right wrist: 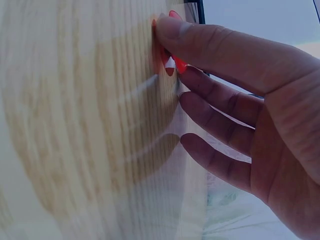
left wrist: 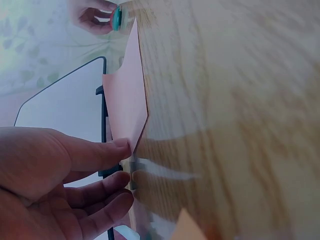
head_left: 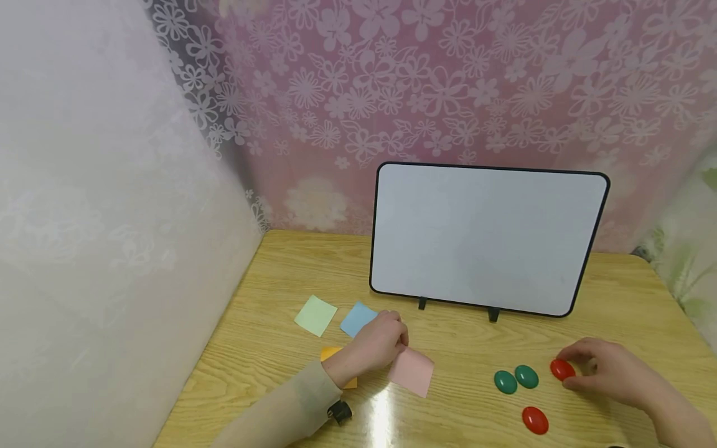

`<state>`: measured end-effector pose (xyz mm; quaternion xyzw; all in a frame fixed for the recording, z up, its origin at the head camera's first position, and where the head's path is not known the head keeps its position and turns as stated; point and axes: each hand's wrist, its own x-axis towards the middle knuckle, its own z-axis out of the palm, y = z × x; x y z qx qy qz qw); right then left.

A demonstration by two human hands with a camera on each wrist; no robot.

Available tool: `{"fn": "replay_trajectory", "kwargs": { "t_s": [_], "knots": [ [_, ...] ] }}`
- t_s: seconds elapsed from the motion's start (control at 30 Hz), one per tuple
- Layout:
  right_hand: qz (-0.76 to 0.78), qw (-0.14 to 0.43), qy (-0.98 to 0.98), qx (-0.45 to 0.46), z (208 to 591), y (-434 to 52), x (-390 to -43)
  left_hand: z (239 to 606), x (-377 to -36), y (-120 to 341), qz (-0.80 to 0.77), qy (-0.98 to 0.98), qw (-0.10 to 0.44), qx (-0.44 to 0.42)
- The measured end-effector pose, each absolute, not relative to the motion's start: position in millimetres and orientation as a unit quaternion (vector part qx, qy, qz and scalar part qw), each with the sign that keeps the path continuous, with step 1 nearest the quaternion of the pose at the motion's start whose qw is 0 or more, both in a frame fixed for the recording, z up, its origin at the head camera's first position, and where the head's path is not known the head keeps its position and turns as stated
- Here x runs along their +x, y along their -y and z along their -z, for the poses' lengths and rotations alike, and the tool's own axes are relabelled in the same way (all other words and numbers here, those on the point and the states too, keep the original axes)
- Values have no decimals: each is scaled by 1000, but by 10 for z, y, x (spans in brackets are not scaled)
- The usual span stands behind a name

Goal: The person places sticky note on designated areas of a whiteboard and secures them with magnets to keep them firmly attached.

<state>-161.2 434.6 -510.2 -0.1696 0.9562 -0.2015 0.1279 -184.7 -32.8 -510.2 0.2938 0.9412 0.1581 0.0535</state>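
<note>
Pick-up stage, both hands at work in front of the whiteboard [head_left: 486,239], which stands upright on the desk [head_left: 280,261]. The left hand [head_left: 374,345], just before the board's left foot, has thumb and fingertips closing on the near corner of the pink note [head_left: 411,371]; the paper lies flat and the grip looks not yet secured. The right hand [head_left: 613,372], before the board's right end, pinches the red magnet [head_left: 562,369] between thumb and forefinger, remaining fingers spread and relaxed. Judged next: peeling the thin sheet off the desk calls for a nail-edge lift at the corner. Both forearms lie low, palms turned inward
</note>
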Motion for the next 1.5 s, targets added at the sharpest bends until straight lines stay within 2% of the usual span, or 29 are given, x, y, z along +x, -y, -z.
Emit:
{"fn": "replay_trajectory", "kwargs": {
  "t_s": [0.6,0.97,1.33,1.5],
  "knots": [
    [208,128,-958,-153,5118,-4321,-1605,5113,-1907,389,-261,-926,73,262],
    [226,88,-958,-154,5141,-4259,-1571,5068,-1924,445,-335,-907,80,242],
    [251,86,-954,-140,5087,-4133,-1582,5072,-1946,481,-411,-883,64,216],
    [264,66,-951,-149,5080,-4069,-1594,5086,-1956,500,-447,-870,57,200]
  ]
}}
